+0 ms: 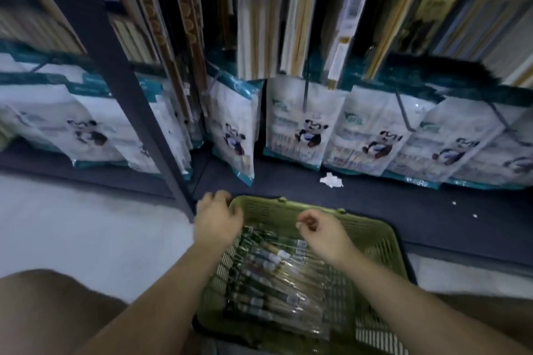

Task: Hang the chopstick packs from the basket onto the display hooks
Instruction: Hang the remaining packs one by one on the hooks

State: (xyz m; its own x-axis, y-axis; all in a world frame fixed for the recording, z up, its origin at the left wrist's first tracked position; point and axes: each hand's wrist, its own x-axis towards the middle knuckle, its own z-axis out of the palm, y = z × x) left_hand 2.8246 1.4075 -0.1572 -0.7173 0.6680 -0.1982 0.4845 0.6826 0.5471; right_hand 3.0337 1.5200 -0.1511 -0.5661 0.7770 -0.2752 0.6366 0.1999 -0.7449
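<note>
A green plastic basket point(380, 242) sits on the floor in front of me. Several clear chopstick packs point(271, 277) lie in it. My left hand point(217, 217) hovers over the basket's far left corner with fingers loosely curled, and I cannot tell whether it touches the rim. My right hand point(320, 229) hangs above the packs with fingers loosely curled and holds nothing. Long chopstick packs point(300, 23) hang from the display above the bottom shelf.
White bags printed with a panda point(300, 127) hang in a row low on the display, just beyond the basket. A dark upright post point(127, 89) stands left of the basket. A crumpled white scrap point(331, 181) lies on the dark shelf base. My knees frame the basket.
</note>
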